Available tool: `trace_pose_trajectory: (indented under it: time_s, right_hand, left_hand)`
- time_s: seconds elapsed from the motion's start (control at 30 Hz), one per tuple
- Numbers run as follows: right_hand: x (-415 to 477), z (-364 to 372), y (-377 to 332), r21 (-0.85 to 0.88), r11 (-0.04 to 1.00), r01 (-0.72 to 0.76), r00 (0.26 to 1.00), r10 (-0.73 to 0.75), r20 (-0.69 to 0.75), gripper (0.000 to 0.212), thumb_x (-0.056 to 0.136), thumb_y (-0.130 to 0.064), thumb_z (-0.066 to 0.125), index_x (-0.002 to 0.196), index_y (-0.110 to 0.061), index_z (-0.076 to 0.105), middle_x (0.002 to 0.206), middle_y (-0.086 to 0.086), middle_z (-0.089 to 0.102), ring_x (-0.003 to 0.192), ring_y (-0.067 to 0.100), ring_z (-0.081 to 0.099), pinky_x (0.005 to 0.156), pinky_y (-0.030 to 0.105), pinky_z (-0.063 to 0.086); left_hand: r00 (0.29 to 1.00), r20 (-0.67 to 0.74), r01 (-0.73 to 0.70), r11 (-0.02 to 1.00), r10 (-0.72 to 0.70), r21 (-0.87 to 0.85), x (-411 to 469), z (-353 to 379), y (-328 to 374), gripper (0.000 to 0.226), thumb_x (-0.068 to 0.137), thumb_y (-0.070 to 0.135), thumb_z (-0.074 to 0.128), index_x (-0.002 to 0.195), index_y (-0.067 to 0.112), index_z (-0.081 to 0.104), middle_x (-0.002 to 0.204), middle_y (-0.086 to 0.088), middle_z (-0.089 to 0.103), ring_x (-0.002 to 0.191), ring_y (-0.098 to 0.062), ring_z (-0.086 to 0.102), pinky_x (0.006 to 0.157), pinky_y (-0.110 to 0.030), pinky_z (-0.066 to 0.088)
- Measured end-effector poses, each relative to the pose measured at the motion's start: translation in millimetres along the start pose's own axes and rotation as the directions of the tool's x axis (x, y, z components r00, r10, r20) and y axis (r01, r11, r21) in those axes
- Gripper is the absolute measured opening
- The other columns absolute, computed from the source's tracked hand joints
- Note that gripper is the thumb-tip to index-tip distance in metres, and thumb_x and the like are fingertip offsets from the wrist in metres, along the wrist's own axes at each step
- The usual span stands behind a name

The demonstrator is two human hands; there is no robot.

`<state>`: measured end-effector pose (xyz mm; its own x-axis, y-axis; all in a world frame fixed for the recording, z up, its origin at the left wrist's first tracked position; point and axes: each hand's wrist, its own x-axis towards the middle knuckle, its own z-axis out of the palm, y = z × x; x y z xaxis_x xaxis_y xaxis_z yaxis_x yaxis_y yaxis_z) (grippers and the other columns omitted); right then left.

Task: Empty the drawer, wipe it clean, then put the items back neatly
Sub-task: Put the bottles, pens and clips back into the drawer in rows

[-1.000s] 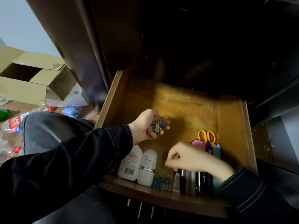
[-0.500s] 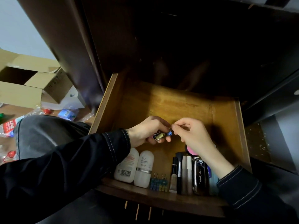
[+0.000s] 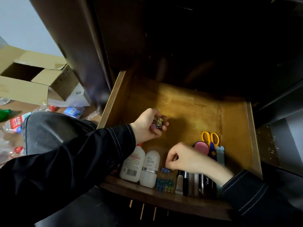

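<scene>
The wooden drawer [image 3: 193,105] stands pulled open below me. My left hand [image 3: 148,126] hovers over its middle and grips a few small binder clips [image 3: 158,122], gold and blue. My right hand [image 3: 185,158] is lower, near the front, pinching a blue binder clip [image 3: 164,170] just above a row of blue and yellow clips [image 3: 164,184]. Along the front wall lie two white bottles [image 3: 141,166], several tubes and pens [image 3: 191,182], a pink round compact [image 3: 201,149] and yellow-handled scissors [image 3: 210,138].
An open cardboard box [image 3: 34,79] and plastic bottles [image 3: 14,123] litter the floor at left. My knee in grey trousers [image 3: 49,128] is beside the drawer's left wall. A dark cabinet [image 3: 180,38] overhangs the drawer's back.
My right hand took a clip from my left hand half a second ago and has moved down to the clip row at the drawer's front. My left hand stayed over the middle.
</scene>
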<state>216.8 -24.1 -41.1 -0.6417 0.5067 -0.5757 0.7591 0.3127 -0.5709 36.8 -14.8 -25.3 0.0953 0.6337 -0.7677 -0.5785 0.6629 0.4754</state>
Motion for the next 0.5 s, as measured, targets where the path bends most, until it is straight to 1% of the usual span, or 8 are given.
trace_pose_trajectory:
  time_s: [0.1,0.2,0.33,0.4,0.43,0.47,0.5]
  right_hand:
    - [1.0,4.3,-1.0,-0.037,0.999,0.010,1.000,-0.009,0.024,0.011,0.083,-0.026,0.073,0.081,-0.017,0.079,0.084,-0.008,0.075,0.079,0.008,0.069,0.080,0.044,0.058]
    - [0.8,7.8,-1.2,-0.045,0.999,0.021,0.999,-0.019,0.044,0.011,0.082,-0.029,0.073,0.081,-0.018,0.078,0.083,-0.009,0.075,0.079,0.009,0.069,0.080,0.043,0.058]
    - [1.4,11.4,-2.0,-0.041,0.998,0.041,0.996,-0.038,0.085,0.016,0.085,-0.031,0.073,0.084,-0.016,0.079,0.082,-0.004,0.075,0.079,0.014,0.069,0.078,0.043,0.058]
    - [1.7,9.2,-2.1,-0.025,1.000,0.019,0.996,-0.017,0.085,0.020,0.087,-0.034,0.072,0.082,-0.015,0.078,0.078,-0.002,0.075,0.073,0.014,0.069,0.076,0.045,0.058]
    - [1.5,5.2,-1.4,0.007,1.000,-0.012,0.998,0.012,0.059,0.023,0.088,-0.034,0.071,0.080,-0.013,0.077,0.075,0.000,0.075,0.068,0.014,0.067,0.076,0.047,0.057]
    - [1.1,-0.3,0.6,0.051,0.997,-0.050,0.999,0.050,0.002,0.025,0.091,-0.034,0.069,0.079,-0.013,0.076,0.072,0.001,0.075,0.065,0.015,0.065,0.076,0.048,0.057]
    - [0.4,-7.2,3.5,0.071,0.994,-0.084,0.991,0.091,-0.099,0.026,0.094,-0.035,0.067,0.079,-0.015,0.075,0.070,0.001,0.075,0.062,0.014,0.065,0.074,0.048,0.058]
  left_hand:
    - [1.000,0.001,0.014,1.000,-0.014,0.008,-0.2,-0.6,0.1,0.019,0.092,0.013,0.037,0.086,0.006,0.054,0.071,-0.010,0.058,0.055,-0.016,0.047,0.032,-0.014,0.026]
    - [1.000,0.006,0.025,0.999,-0.026,0.025,-0.8,-0.3,-1.0,0.021,0.093,0.015,0.037,0.092,0.005,0.056,0.073,-0.012,0.063,0.054,-0.018,0.053,0.034,-0.016,0.031]
    - [0.999,0.016,0.040,0.999,-0.040,0.012,-0.2,0.8,-1.8,0.025,0.094,0.016,0.037,0.097,0.005,0.059,0.079,-0.015,0.069,0.057,-0.020,0.061,0.042,-0.019,0.043]
    - [0.998,0.020,0.055,0.998,-0.054,-0.011,-0.2,1.7,-1.9,0.027,0.095,0.017,0.038,0.097,0.004,0.061,0.083,-0.018,0.070,0.060,-0.023,0.065,0.047,-0.024,0.051]
    - [0.998,0.022,0.060,0.998,-0.059,-0.022,-0.1,2.0,-1.9,0.028,0.095,0.018,0.039,0.097,0.003,0.062,0.085,-0.019,0.071,0.062,-0.025,0.067,0.049,-0.026,0.054]
    - [0.998,0.022,0.061,0.998,-0.061,-0.026,-0.3,1.8,-1.8,0.029,0.096,0.019,0.039,0.098,0.002,0.063,0.086,-0.020,0.071,0.065,-0.026,0.068,0.051,-0.029,0.057]
    - [0.998,0.019,0.063,0.998,-0.062,-0.024,-0.4,1.6,-1.8,0.030,0.097,0.020,0.039,0.099,0.002,0.063,0.086,-0.021,0.072,0.067,-0.027,0.069,0.053,-0.031,0.058]
